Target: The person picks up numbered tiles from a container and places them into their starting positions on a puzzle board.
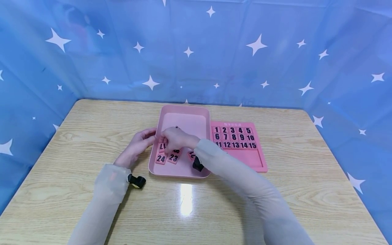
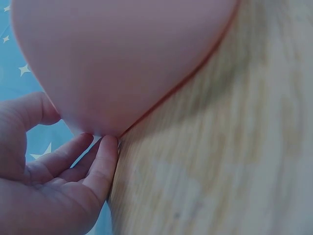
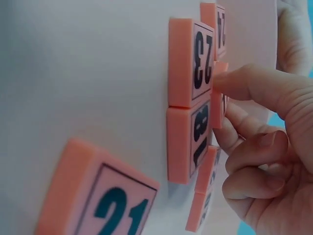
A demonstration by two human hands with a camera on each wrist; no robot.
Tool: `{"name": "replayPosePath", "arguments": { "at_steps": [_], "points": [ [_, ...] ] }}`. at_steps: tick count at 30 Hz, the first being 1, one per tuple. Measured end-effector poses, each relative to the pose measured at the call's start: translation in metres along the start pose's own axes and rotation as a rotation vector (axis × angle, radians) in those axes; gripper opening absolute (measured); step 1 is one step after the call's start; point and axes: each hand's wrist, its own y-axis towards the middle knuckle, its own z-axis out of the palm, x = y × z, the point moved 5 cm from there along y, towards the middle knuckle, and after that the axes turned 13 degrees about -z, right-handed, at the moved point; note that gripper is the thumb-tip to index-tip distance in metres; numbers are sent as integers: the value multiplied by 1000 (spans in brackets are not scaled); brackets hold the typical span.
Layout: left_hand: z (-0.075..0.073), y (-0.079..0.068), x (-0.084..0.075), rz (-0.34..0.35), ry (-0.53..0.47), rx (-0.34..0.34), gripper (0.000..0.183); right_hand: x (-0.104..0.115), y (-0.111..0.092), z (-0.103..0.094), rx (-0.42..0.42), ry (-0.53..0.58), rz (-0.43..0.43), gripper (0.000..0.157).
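Note:
A pink tray (image 1: 186, 172) holds several numbered tiles, among them 24 (image 1: 160, 159), 23 (image 1: 173, 158), 18 (image 3: 188, 144) and 21 (image 3: 105, 196). My right hand (image 1: 176, 136) reaches into its left side. Between thumb and a finger it pinches a pink number tile (image 3: 219, 115), whose face is largely covered in the right wrist view. Beside the tray's left wall, my left hand (image 1: 137, 144) touches the outside with its fingertips (image 2: 108, 147), the fingers extended and spread.
Right of the tray lies a pink number board (image 1: 261, 160) with tiles 1 to 15 in three rows, partly behind the right forearm. The wooden table (image 1: 147, 217) ends at a blue star-patterned cloth (image 1: 196, 68).

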Motion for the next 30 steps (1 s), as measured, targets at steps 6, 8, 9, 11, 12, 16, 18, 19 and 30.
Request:
{"name": "replayPosePath", "arguments": {
  "at_steps": [6, 8, 9, 11, 12, 16, 18, 19, 30],
  "points": [
    [1, -1, -1, 0, -23, -2, 49, 3, -8, -13, -47, 41, 6, 32],
    [1, -1, -1, 9, -26, -1, 49, 6, -12, -19, -64, 40, 8, 33],
    [1, -2, -2, 14, -28, 0, 48, 7, -14, -22, -71, 34, 10, 32],
    [1, -2, -2, 24, -29, 0, 48, 9, -20, -28, -90, 23, 13, 30],
    [1, -2, -2, 27, -30, 0, 48, 10, -23, -31, -102, 17, 13, 30],
    [1, -2, -1, 31, -35, 1, 47, 10, -38, -44, -160, 35, 12, 29],
    [1, -2, -1, 30, -37, 1, 47, 8, -48, -50, -193, 57, 8, 31],
    [1, -2, -1, 29, -39, 0, 48, 7, -53, -53, -210, 62, 6, 32],
    [2, 0, -2, 5, -36, -8, 47, -16, -124, -71, -332, 106, 108, 33]
  ]
}}
